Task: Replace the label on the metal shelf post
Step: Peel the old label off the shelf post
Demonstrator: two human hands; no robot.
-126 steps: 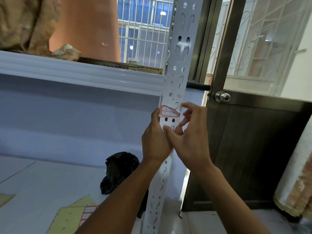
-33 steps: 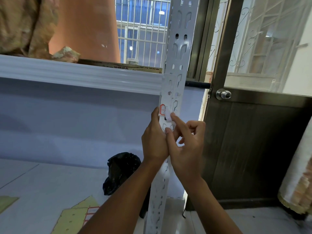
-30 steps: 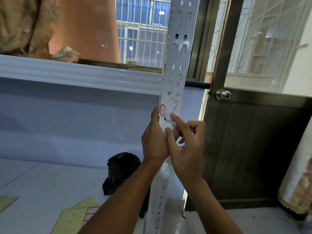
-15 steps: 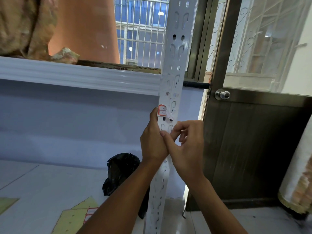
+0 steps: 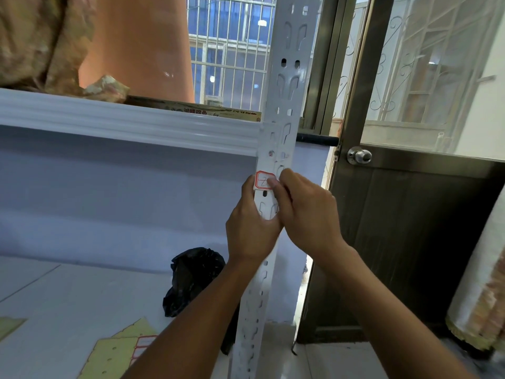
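Note:
A white perforated metal shelf post (image 5: 284, 99) runs up the middle of the view. A small white label (image 5: 263, 180) with a red border and handwriting sits on the post just below the shelf beam. My left hand (image 5: 250, 228) wraps the post from the left, its thumb lying beside the label. My right hand (image 5: 303, 212) comes from the right, with its thumb pressing on the label's right half and hiding that part. The rest of the right fingers curl against the post's side.
A white shelf beam (image 5: 131, 120) meets the post at the left, with an orange pot (image 5: 136, 45) on top. A black plastic bag (image 5: 191, 277) and a yellow label sheet (image 5: 120, 351) lie below. A dark door with a knob (image 5: 359, 155) stands at the right.
Half a second ago my right hand sat lower with fingers curled off the label. Now it has risen and its thumb presses on the label. My left hand stays on the post.

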